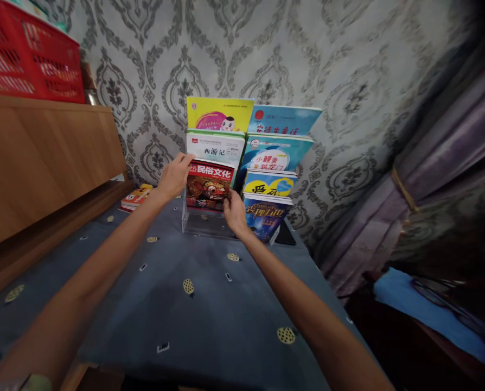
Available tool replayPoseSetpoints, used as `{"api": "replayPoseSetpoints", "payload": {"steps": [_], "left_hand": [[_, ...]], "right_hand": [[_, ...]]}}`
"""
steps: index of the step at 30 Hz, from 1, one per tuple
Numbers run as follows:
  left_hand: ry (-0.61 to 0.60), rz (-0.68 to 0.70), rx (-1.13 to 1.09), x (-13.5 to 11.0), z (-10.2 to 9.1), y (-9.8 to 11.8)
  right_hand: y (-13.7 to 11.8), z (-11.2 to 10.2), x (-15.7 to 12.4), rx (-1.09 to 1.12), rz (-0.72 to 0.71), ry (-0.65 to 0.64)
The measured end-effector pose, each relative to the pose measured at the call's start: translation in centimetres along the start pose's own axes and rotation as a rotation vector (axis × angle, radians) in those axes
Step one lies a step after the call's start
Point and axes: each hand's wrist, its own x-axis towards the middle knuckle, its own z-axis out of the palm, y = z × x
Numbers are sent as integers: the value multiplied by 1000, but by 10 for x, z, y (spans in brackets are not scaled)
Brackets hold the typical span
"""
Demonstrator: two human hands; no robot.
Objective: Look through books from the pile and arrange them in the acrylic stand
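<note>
A red magazine (208, 189) with a dragon-like head on its cover stands upright in the left column of a clear stepped book stand (210, 227). My left hand (176, 176) is closed on its upper left edge, fingertips at the top corner. Lower down, my right hand (235, 213) grips its right edge, the thumb on the front cover. Behind it rise a white book (216, 149) and a yellow book (220, 113). The right column holds a dark blue book (265, 217), a yellow-and-blue book (269, 184), a teal book (277, 155) and a light blue book (285, 119).
A dark blue patterned cloth (145, 304) covers the table. At left are a wooden cabinet (47, 163), a red plastic basket (31, 54) on top of it, and a small stack of books (136, 196). A dark flat object (285, 234) lies behind the stand; a purple curtain (372, 217) hangs right.
</note>
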Motion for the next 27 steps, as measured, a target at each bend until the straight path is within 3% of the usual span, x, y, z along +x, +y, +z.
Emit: {"api": "replayPoseSetpoints", "payload": {"steps": [7, 17, 27], "left_hand": [[17, 18, -20, -11, 12, -11], [34, -29, -93, -22, 30, -11], [-6, -73, -35, -16, 27, -8]], "right_hand": [[-2, 4, -10, -92, 23, -61], [-5, 12, -21, -166, 45, -37], [-4, 12, -23, -167, 46, -39]]}}
